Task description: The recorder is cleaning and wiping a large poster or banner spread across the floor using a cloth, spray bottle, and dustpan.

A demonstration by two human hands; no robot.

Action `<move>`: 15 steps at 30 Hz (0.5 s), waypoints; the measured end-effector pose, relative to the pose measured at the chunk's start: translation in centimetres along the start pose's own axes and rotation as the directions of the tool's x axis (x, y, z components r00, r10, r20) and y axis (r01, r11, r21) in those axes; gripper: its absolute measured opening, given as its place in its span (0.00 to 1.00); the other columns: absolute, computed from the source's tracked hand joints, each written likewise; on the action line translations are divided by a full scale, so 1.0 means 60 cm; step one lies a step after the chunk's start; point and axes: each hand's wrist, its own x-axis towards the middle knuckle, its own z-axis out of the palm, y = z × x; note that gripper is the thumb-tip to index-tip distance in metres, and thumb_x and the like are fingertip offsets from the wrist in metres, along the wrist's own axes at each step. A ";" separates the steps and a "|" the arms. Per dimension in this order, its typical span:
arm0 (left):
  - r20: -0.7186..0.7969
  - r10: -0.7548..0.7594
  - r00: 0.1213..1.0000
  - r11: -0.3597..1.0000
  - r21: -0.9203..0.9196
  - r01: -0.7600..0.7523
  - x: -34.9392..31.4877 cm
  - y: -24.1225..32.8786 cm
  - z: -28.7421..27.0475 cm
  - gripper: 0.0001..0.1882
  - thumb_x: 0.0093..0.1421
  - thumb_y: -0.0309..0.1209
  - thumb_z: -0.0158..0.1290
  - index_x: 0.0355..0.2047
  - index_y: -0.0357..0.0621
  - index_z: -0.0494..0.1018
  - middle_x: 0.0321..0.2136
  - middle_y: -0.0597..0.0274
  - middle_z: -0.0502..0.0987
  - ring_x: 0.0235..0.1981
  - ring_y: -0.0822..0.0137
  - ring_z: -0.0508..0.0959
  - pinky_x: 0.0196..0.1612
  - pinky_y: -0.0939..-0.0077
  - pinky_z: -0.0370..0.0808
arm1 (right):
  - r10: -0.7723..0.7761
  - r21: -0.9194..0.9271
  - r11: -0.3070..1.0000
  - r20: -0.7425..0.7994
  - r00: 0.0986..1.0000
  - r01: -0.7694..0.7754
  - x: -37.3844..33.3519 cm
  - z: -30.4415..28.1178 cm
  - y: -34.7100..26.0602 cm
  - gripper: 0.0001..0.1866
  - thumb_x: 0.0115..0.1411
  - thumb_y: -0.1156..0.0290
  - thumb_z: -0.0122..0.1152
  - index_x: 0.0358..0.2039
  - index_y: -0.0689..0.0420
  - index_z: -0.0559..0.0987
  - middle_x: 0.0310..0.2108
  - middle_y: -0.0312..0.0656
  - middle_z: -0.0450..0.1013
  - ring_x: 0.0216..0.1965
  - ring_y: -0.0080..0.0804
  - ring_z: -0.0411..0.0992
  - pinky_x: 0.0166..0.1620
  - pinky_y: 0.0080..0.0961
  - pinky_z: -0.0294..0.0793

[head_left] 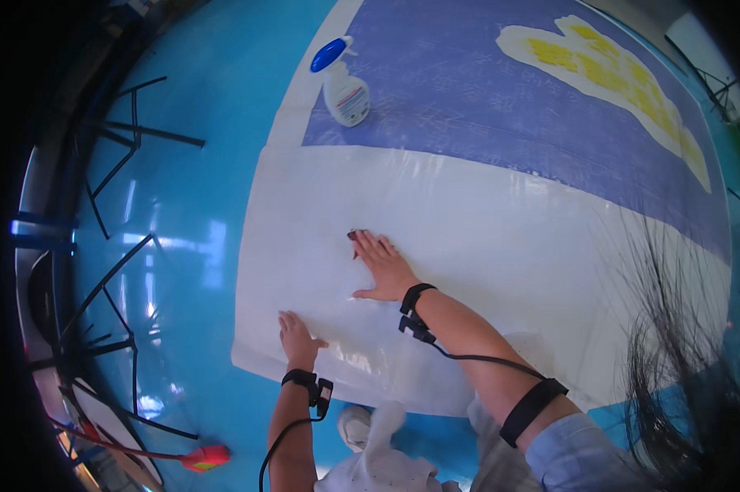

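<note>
A large glossy white sheet [321, 189] lies before me, its surface slightly wrinkled near my hands. My right hand [381, 266] rests palm down near its middle, fingers stretched forward and thumb apart. A small dark reddish-brown patch [352, 235] shows at those fingertips; whether it is an object or a stain I cannot tell. Closer to me, my left hand [298, 339] lies flat at the sheet's near left part, thumb out to the side. Beyond the white area is a purple-blue panel [435, 90] with a yellow shape [599, 61] edged in white.
A white spray bottle [347, 97] with a blue head stands at the panel's far left corner. Black metal legs [128, 131] stand on the shiny blue floor [198, 189] at the left. A red object [206, 458] lies lower left. Dark hair hangs at the right.
</note>
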 end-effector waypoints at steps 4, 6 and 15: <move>0.018 0.057 0.998 0.993 0.106 -0.059 -0.002 0.001 -0.017 0.60 0.33 0.45 0.71 0.59 0.25 0.51 0.60 0.35 0.52 0.63 0.50 0.56 0.60 0.62 0.60 | -0.011 -0.031 0.999 -0.010 1.000 0.011 -0.003 -0.001 -0.002 0.56 0.47 0.39 0.60 0.64 0.64 0.48 0.67 0.51 0.41 0.68 0.41 0.38 0.67 0.39 0.36; 0.116 0.108 0.987 0.957 0.256 -0.135 0.019 0.013 -0.026 0.60 0.35 0.54 0.67 0.59 0.26 0.53 0.59 0.39 0.57 0.61 0.52 0.59 0.58 0.63 0.62 | 0.001 -0.060 0.998 -0.019 1.000 -0.003 -0.009 -0.006 0.012 0.55 0.47 0.39 0.59 0.64 0.64 0.48 0.67 0.51 0.41 0.68 0.41 0.38 0.67 0.38 0.36; -0.030 0.137 0.990 0.946 0.300 -0.122 0.248 -0.055 -0.158 0.61 0.34 0.51 0.70 0.60 0.27 0.51 0.62 0.44 0.53 0.64 0.56 0.56 0.55 0.56 0.67 | 0.291 0.007 0.957 -0.032 0.956 -0.290 0.048 0.001 -0.031 0.52 0.48 0.44 0.62 0.64 0.61 0.50 0.67 0.48 0.42 0.69 0.37 0.38 0.68 0.37 0.37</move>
